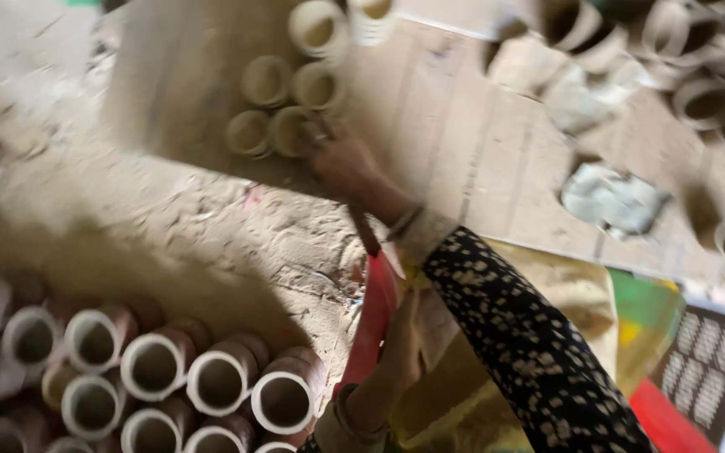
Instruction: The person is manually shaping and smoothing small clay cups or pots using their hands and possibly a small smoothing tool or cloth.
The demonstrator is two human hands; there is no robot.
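Cups (pixel 283 92) of clay stand far ahead on the board; my right hand (pixel 341 159) pinches one, my left hand (pixel 404 344) rests nearer, grip unclear.

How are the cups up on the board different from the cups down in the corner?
The cups on the board stand upright with mouths facing up; the cups in the corner lie tipped on their sides. The cups on the board look pale tan all over; the cups in the corner are reddish brown with white rims. The right hand touches only the board group. Both are round, open and empty.
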